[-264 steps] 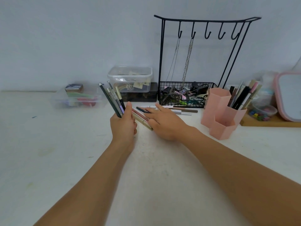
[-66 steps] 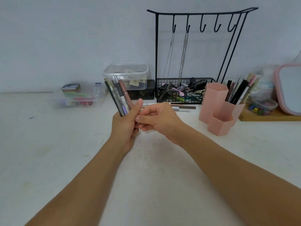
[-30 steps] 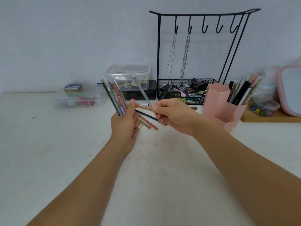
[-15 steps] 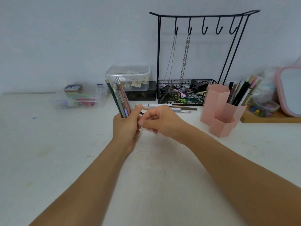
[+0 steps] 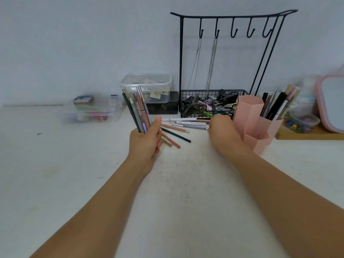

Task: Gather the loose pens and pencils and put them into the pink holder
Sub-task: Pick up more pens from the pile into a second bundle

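My left hand (image 5: 145,142) grips a bundle of several pens and pencils (image 5: 138,110), held upright above the white table. Loose ones lie just behind it: white and grey pens (image 5: 188,122), a pink pencil (image 5: 175,128), a dark pencil (image 5: 176,135) and a pink gold-capped one (image 5: 172,142). My right hand (image 5: 222,131) hovers at the right ends of the white and grey pens, its fingers curled away and hidden. The pink holder (image 5: 249,112), a cluster of hexagonal cups, stands right beside that hand. Its rear cup holds several pens (image 5: 277,105).
A black wire rack (image 5: 210,105) with hooks, chains and a basket of clips stands behind the loose pens. A clear lidded box (image 5: 147,84) and a flat clear box (image 5: 89,112) sit at the back left. A pink mirror (image 5: 331,103) and a bead bowl (image 5: 303,121) stand at far right.
My right hand has left my left hand and moved right to the far pens beside the pink holder. The bundle in my left hand has gained pens since the earliest frame.
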The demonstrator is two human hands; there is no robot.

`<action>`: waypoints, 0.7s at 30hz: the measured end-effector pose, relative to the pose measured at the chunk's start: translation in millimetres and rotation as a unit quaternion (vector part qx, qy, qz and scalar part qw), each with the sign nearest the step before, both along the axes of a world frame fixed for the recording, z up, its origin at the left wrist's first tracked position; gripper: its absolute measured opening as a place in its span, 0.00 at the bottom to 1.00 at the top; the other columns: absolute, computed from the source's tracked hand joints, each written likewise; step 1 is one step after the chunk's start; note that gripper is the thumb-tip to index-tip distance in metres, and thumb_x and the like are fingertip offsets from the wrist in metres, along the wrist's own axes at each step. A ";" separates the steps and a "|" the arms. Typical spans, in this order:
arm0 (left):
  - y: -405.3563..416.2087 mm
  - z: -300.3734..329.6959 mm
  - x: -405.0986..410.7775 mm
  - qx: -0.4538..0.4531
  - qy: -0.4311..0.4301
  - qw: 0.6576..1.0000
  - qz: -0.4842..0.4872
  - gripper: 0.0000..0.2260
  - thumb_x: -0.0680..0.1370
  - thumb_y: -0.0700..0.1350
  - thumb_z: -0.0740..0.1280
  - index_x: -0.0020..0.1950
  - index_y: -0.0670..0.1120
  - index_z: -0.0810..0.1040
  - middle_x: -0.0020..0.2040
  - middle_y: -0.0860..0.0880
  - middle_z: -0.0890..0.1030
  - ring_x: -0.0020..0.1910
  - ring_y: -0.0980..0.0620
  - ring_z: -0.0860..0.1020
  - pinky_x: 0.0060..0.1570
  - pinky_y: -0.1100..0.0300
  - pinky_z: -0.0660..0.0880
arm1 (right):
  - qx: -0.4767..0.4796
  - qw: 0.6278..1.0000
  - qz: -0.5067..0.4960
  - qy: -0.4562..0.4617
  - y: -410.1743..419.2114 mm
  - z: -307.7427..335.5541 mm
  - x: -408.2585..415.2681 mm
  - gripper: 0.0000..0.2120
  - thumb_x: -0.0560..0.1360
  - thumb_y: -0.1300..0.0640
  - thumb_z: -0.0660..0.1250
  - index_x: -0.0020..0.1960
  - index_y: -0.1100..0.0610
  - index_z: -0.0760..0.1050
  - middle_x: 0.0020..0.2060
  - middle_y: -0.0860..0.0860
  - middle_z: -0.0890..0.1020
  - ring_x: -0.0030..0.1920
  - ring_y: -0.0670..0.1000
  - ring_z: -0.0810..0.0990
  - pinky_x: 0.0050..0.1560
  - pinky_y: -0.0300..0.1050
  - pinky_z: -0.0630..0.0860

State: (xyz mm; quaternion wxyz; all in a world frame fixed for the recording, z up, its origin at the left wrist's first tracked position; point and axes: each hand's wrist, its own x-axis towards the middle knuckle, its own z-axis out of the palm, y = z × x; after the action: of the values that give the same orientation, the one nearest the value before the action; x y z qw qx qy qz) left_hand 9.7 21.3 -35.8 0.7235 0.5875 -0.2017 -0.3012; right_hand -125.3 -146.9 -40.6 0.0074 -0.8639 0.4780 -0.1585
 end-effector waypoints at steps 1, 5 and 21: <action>-0.2 1.0 -0.3 0.003 0.005 1.000 0.002 0.17 0.79 0.53 0.71 0.35 0.47 0.72 0.24 0.53 0.67 0.25 0.55 0.64 0.22 0.64 0.61 | 0.002 1.000 0.001 0.000 -1.3 -1.2 0.7 0.07 0.76 0.70 0.65 0.45 0.62 0.80 0.40 0.57 0.81 0.39 0.57 0.79 0.39 0.45 0.76; -0.6 2.4 -0.7 0.009 0.015 1.000 0.011 0.20 0.79 0.54 0.71 0.33 0.49 0.67 0.23 0.54 0.66 0.24 0.55 0.62 0.20 0.65 0.61 | 0.015 1.000 0.010 -0.005 -3.3 -2.6 1.5 0.08 0.75 0.71 0.64 0.48 0.62 0.81 0.44 0.57 0.84 0.45 0.57 0.83 0.46 0.50 0.82; -0.8 -1.7 0.0 -0.060 0.000 0.998 -0.011 0.21 0.63 0.62 0.76 0.33 0.48 0.71 0.24 0.53 0.67 0.22 0.56 0.64 0.22 0.65 0.60 | 0.415 0.774 0.230 -0.419 94.3 22.6 36.0 0.05 0.77 0.63 0.71 0.50 0.65 0.82 0.36 0.57 0.81 0.29 0.43 0.75 0.31 0.34 0.74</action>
State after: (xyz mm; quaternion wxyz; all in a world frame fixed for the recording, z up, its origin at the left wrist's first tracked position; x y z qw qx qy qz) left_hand 9.7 20.5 -37.5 0.7539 0.5411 -0.2255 -0.2966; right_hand -89.2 -52.6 -18.0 0.6012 -0.7091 0.2342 -0.2845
